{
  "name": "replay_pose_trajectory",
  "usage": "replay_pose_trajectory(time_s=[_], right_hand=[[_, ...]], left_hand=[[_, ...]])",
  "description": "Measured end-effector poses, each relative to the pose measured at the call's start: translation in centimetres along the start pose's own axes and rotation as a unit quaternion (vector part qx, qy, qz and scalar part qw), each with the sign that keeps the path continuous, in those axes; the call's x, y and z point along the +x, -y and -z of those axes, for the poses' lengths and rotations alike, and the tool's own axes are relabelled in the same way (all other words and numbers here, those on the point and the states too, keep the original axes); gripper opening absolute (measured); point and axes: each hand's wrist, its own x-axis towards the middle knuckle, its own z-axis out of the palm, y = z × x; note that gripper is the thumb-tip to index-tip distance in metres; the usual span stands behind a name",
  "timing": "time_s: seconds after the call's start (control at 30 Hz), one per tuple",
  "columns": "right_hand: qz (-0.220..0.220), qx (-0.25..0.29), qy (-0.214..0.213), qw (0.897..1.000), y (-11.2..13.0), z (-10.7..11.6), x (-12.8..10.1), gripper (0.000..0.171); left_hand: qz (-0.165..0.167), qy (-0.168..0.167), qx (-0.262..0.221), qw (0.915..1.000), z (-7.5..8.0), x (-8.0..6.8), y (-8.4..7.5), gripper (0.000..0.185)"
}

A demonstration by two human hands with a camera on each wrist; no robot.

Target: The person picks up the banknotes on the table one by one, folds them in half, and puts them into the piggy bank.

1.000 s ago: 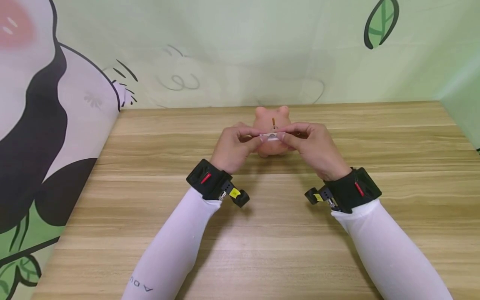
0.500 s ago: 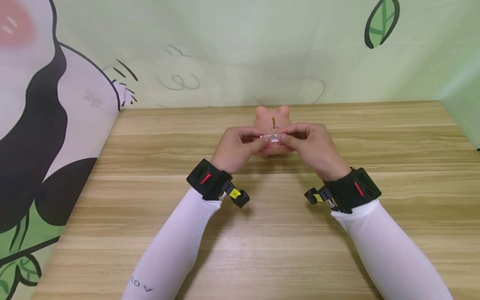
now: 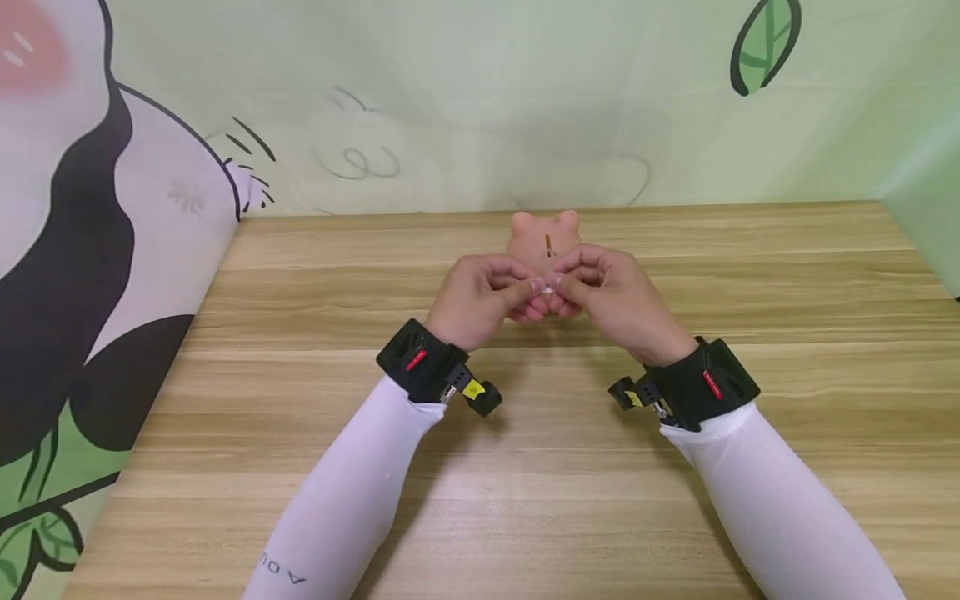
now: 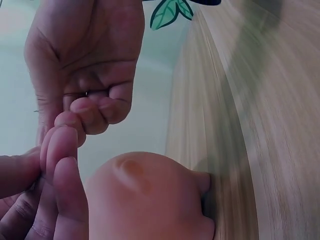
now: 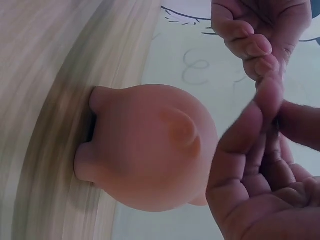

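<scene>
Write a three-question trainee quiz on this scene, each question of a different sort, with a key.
1. True or false: the piggy bank stands on the wooden table.
2. What do the left hand and right hand pinch between their fingertips? A) a coin B) a small pale slip C) a key
3. Fill in: seen from the head camera, the hands are in ____ of the piggy bank, on the person's side.

Key
1. True.
2. B; what the slip is cannot be told.
3. Front.
</scene>
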Motion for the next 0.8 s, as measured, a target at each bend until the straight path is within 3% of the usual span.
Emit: replay_pose_trajectory(time_s=[0.47,0.8], right_hand=[[-0.021,-0.047,-0.017,0.999,0.39,-0.1,-0.42,0.011],[-0.018,-0.042,-0.013,0.999,0.46,-0.1,-0.44,0.01]], left_hand=[[0.02,0.036,-0.035,0.9985,-0.47,0.09,0.0,0.024],[0.007,0.022,-0.004,0.9997,-0.47,-0.09,-0.08,0.021]])
